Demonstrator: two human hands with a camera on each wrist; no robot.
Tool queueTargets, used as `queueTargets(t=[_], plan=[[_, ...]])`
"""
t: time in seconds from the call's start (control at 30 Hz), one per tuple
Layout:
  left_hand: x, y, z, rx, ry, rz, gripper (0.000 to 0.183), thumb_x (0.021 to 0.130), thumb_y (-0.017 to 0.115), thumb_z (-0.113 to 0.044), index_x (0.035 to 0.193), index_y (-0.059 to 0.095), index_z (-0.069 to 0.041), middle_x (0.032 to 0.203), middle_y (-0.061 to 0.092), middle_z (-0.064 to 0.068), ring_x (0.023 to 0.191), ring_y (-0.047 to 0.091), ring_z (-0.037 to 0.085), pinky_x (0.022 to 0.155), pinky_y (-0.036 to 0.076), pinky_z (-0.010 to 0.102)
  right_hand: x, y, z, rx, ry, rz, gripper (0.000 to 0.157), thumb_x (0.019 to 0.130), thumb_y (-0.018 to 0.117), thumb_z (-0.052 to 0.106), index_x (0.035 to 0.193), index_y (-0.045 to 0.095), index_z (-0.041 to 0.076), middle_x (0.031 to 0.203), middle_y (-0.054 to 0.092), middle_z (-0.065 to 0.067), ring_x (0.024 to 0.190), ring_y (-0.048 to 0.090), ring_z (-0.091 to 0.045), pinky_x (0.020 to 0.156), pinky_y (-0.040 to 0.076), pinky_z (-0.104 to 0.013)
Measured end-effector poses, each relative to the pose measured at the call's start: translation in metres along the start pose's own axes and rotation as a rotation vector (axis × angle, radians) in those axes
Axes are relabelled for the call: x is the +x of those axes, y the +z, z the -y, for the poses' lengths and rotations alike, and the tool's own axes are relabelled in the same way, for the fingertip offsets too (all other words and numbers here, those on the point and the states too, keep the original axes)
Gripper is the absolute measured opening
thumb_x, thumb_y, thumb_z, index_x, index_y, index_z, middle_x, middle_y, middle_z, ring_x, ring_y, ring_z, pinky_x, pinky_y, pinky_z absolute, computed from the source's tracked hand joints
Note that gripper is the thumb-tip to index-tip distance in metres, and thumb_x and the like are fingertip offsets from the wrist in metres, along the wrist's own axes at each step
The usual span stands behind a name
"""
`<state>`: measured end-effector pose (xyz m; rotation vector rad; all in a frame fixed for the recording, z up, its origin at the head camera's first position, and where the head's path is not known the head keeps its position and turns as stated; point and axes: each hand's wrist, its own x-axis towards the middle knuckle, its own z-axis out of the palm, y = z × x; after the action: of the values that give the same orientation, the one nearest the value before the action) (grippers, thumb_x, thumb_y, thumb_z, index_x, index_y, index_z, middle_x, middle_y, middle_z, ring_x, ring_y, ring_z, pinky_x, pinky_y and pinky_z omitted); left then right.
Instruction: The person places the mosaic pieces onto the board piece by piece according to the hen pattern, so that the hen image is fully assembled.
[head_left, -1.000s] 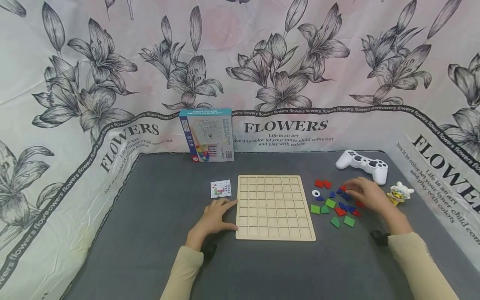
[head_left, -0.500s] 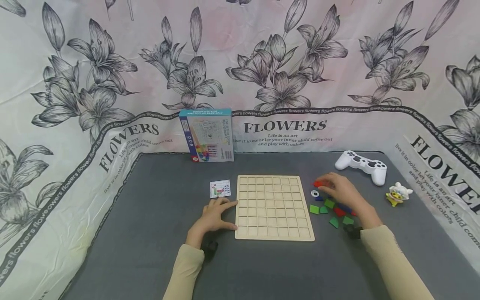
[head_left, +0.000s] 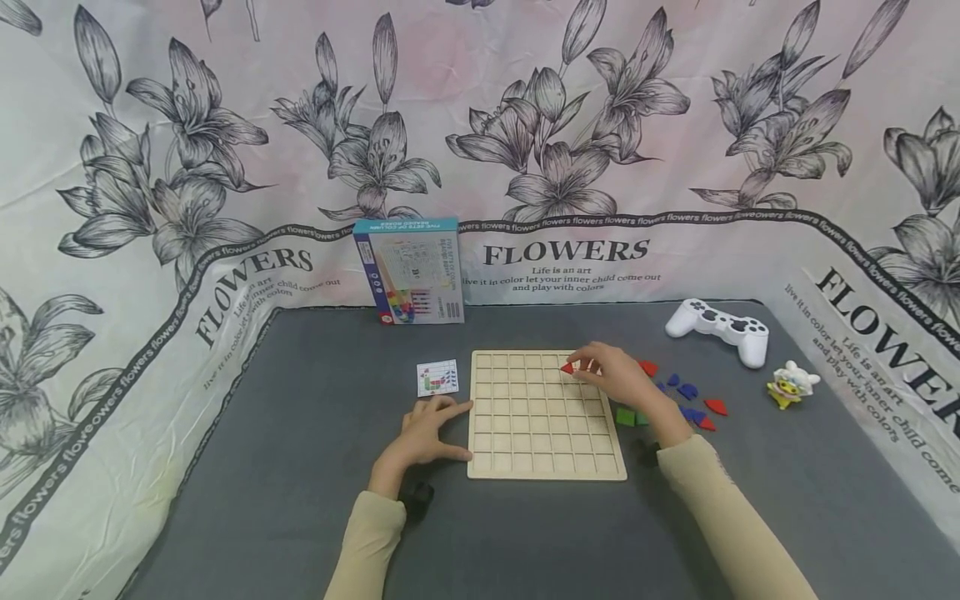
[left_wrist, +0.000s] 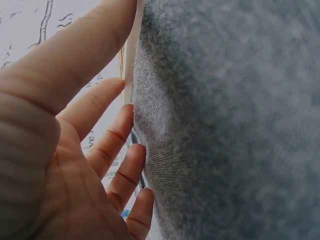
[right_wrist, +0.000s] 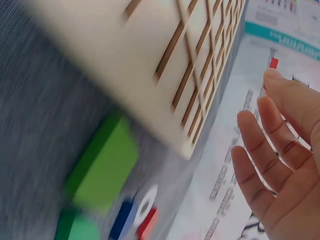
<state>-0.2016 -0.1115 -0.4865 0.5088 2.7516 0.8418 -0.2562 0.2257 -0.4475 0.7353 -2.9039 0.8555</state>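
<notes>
A square wooden grid board lies on the grey cloth. My left hand rests at its left side, thumb and index finger spread and touching the edge; the left wrist view shows the fingers extended. Over the board's far right corner, my right hand pinches a small red piece between thumb and fingertips. The piece's red end sticks out past the thumb in the right wrist view. Left of the board lies a small printed pattern card.
Right of the board lie loose pieces: a green square, blue pieces and red ones, partly hidden by my right arm. Beyond are a white game controller and a small figurine. A box stands at the back.
My right hand has moved left from the loose pieces to over the board, picking up a red piece on the way. The left hand has stayed at the board's edge.
</notes>
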Motion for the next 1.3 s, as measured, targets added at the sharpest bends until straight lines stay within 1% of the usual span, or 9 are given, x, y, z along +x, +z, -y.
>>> queueTargets(t=[0.13,0.37,0.6,0.7,0.9,1.1,1.3], plan=[[0.0,0.001,-0.001,0.002,-0.008,0.001,0.08,0.068,0.08,-0.042,0.138,0.046,-0.025,0.126,0.043,0.003,0.113,0.033,0.03,0.094,0.024,0.054,0.008,0.011,0.01,-0.001,-0.005,0.014,0.023,0.085,0.067,0.015,0.108,0.066,0.009,0.087,0.059,-0.001,0.077,0.056,-0.016,0.064,0.045,-0.032],[-0.001,0.0,-0.001,0.006,-0.003,0.002,0.08,0.068,0.079,-0.042,0.139,0.045,-0.025,0.127,0.042,0.003,0.114,0.033,0.03,0.094,0.024,0.053,0.022,0.029,0.024,-0.019,0.036,0.032,0.023,0.084,0.069,0.02,0.107,0.067,0.016,0.084,0.059,0.003,0.074,0.055,-0.012,0.063,0.045,-0.03],[-0.001,-0.001,0.0,0.011,-0.004,0.004,0.079,0.068,0.079,-0.041,0.138,0.046,-0.026,0.127,0.043,0.003,0.114,0.033,0.03,0.094,0.024,0.054,0.032,0.042,0.044,-0.03,0.008,0.026,0.023,0.081,0.071,0.021,0.104,0.068,0.015,0.08,0.058,0.003,0.068,0.052,-0.011,0.059,0.042,-0.027],[-0.001,-0.001,0.0,0.014,-0.011,0.008,0.079,0.068,0.079,-0.042,0.138,0.046,-0.026,0.126,0.043,0.003,0.114,0.033,0.03,0.094,0.025,0.054,0.036,0.048,0.051,-0.044,0.006,0.024,0.022,0.081,0.072,0.022,0.103,0.069,0.017,0.078,0.057,0.004,0.066,0.051,-0.01,0.057,0.041,-0.026],[0.0,0.0,-0.001,0.009,-0.026,0.015,0.08,0.068,0.079,-0.043,0.138,0.046,-0.026,0.126,0.043,0.003,0.114,0.033,0.029,0.094,0.025,0.054,0.048,0.064,0.056,-0.062,0.024,0.058,0.021,0.082,0.071,0.027,0.101,0.069,0.02,0.077,0.057,0.007,0.065,0.05,-0.007,0.055,0.04,-0.025],[-0.001,-0.001,0.0,0.006,0.001,0.001,0.079,0.068,0.08,-0.042,0.137,0.047,-0.026,0.125,0.043,0.003,0.112,0.034,0.028,0.092,0.025,0.054,0.057,0.078,0.064,-0.077,0.048,0.102,0.019,0.083,0.07,0.029,0.1,0.07,0.022,0.08,0.057,0.007,0.068,0.051,-0.007,0.058,0.041,-0.026],[-0.001,0.0,-0.001,0.006,0.008,0.003,0.077,0.069,0.079,-0.042,0.137,0.047,-0.026,0.126,0.043,0.004,0.11,0.034,0.028,0.092,0.026,0.054,0.061,0.082,0.071,-0.085,0.042,0.106,0.017,0.082,0.07,0.028,0.098,0.07,0.022,0.078,0.056,0.007,0.067,0.049,-0.008,0.057,0.04,-0.026]])
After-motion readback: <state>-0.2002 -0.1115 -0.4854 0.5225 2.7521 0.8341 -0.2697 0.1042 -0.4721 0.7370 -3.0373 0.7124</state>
